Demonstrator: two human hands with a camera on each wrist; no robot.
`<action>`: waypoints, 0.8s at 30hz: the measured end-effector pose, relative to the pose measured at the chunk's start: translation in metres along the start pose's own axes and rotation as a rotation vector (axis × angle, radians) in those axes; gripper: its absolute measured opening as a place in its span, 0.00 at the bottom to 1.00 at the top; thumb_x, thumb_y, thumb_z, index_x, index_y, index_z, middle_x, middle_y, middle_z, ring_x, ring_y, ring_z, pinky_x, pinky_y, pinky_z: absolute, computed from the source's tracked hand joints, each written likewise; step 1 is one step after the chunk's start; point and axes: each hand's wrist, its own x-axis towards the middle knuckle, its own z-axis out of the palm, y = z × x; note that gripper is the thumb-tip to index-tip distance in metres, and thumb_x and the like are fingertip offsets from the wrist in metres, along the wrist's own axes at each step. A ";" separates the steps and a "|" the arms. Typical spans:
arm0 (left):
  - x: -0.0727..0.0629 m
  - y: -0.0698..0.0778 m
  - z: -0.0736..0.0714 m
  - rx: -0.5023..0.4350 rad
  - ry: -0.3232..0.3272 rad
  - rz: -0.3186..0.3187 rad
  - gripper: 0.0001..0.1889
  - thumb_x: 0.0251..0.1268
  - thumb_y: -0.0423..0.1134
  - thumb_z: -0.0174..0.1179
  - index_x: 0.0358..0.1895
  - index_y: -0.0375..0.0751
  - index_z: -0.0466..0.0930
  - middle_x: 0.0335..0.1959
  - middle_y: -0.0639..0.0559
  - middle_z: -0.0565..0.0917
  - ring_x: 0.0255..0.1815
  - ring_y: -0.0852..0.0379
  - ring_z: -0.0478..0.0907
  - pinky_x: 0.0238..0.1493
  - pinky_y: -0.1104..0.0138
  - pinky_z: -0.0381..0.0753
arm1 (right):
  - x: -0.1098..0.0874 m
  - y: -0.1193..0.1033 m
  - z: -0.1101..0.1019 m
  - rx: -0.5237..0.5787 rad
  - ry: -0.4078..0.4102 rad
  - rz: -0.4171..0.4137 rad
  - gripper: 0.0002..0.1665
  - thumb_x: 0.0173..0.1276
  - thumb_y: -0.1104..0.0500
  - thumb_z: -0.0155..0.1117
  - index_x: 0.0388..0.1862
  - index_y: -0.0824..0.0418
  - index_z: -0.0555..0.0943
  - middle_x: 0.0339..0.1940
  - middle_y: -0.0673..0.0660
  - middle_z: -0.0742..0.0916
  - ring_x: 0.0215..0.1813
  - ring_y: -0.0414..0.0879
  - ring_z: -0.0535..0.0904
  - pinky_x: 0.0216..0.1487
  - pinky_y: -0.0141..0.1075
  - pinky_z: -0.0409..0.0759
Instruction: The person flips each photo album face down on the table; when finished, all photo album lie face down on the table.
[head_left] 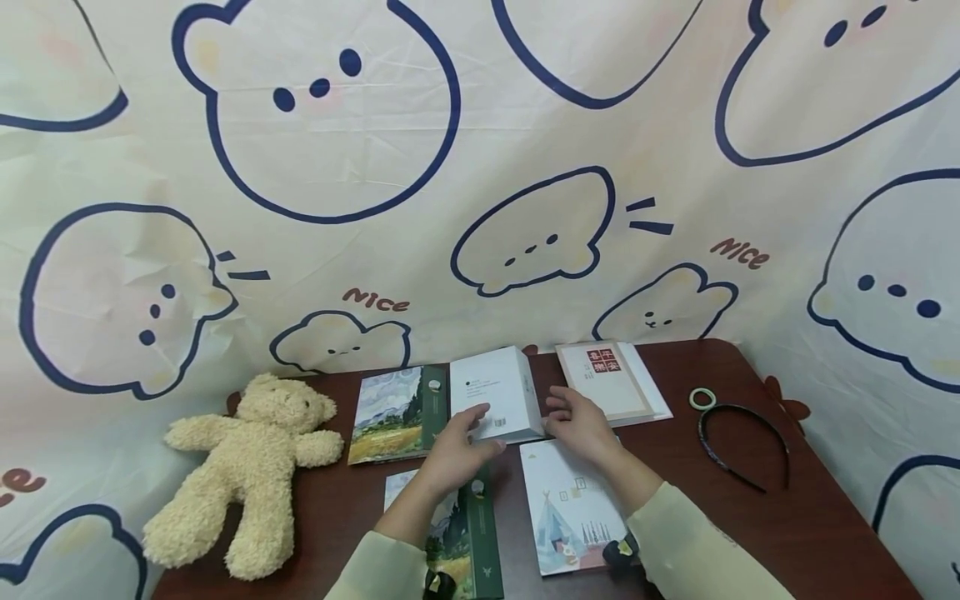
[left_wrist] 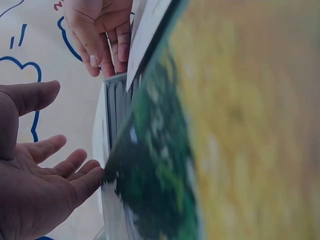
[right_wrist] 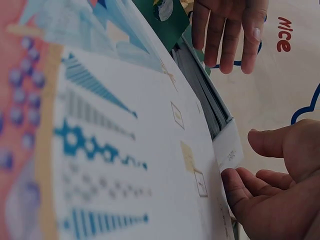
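A thick white book [head_left: 487, 387] lies at the back middle of the table, its page edges showing in both wrist views. At its near left corner is my left hand [head_left: 453, 457], fingers loosely bent. My right hand [head_left: 583, 425] is by its near right corner with the fingers relaxed. Neither hand visibly grips anything; whether fingertips touch the book I cannot tell. Below my left forearm is a green-spined book with a painted landscape [head_left: 483, 533], partly hidden. A white notebook with a tent drawing [head_left: 558, 500] lies under my right wrist.
Another landscape-covered book [head_left: 393, 408] lies left of the white one. To the right, a cream booklet with red squares [head_left: 600, 383] rests on a white one. A teddy bear [head_left: 258, 467] lies far left; a pale green ring [head_left: 702, 399] and black headband [head_left: 708, 446] lie right.
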 end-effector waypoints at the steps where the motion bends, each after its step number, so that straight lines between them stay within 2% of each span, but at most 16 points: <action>1: 0.000 0.001 0.001 -0.005 -0.001 0.006 0.37 0.68 0.45 0.68 0.77 0.38 0.68 0.75 0.31 0.67 0.73 0.25 0.66 0.63 0.36 0.76 | -0.001 0.000 -0.002 0.002 0.001 -0.003 0.37 0.69 0.63 0.70 0.75 0.67 0.70 0.64 0.63 0.84 0.59 0.53 0.84 0.60 0.46 0.82; 8: 0.002 0.009 0.012 -0.007 0.002 0.015 0.36 0.68 0.47 0.67 0.77 0.41 0.68 0.75 0.35 0.67 0.74 0.29 0.65 0.67 0.36 0.71 | -0.008 0.000 -0.015 0.003 0.006 -0.010 0.37 0.70 0.63 0.70 0.75 0.67 0.70 0.64 0.64 0.84 0.59 0.54 0.84 0.59 0.45 0.83; 15: 0.004 0.017 0.024 -0.029 0.016 0.049 0.34 0.69 0.42 0.66 0.76 0.38 0.68 0.75 0.36 0.67 0.76 0.36 0.65 0.73 0.44 0.69 | -0.016 -0.004 -0.033 0.008 0.038 -0.014 0.36 0.71 0.63 0.69 0.75 0.68 0.70 0.66 0.66 0.83 0.61 0.57 0.83 0.60 0.48 0.82; 24: 0.009 0.025 0.041 -0.058 0.026 0.075 0.32 0.70 0.40 0.65 0.75 0.38 0.69 0.73 0.35 0.69 0.76 0.37 0.66 0.72 0.47 0.71 | -0.021 0.003 -0.055 -0.031 0.080 0.029 0.37 0.73 0.59 0.67 0.78 0.65 0.67 0.69 0.65 0.80 0.66 0.59 0.79 0.61 0.51 0.82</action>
